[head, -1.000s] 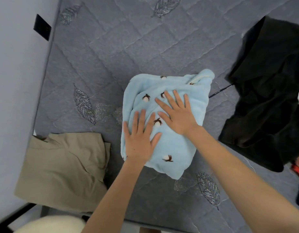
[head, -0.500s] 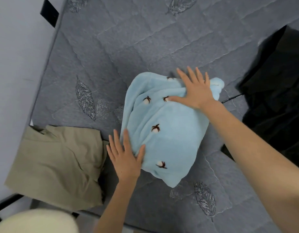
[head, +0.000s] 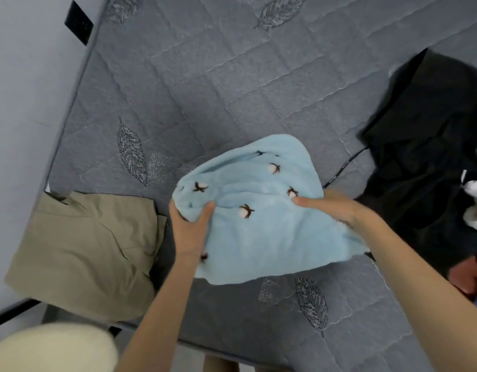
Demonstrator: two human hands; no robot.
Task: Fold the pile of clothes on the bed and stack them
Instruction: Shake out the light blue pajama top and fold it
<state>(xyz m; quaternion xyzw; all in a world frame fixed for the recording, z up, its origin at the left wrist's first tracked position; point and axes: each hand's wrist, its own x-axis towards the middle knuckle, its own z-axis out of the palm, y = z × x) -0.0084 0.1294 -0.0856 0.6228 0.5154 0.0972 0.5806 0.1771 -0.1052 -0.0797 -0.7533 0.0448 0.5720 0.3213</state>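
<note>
Hands grip a folded light blue fleece garment, dotted with small white and brown flowers, in the middle of the frame over the grey quilted mattress. The left hand clasps its left edge, thumb on top and fingers curled beneath. The right hand pinches the right edge the same way, thumb lying on the fleece. Whether the garment's underside touches the mattress cannot be told.

At lower left, a folded khaki garment lies flat by the mattress edge, just beside the left hand. A heap of black clothes fills the right side, with a bit of white cloth at the frame's right edge. A thin black cord runs out from the heap toward the blue garment.
</note>
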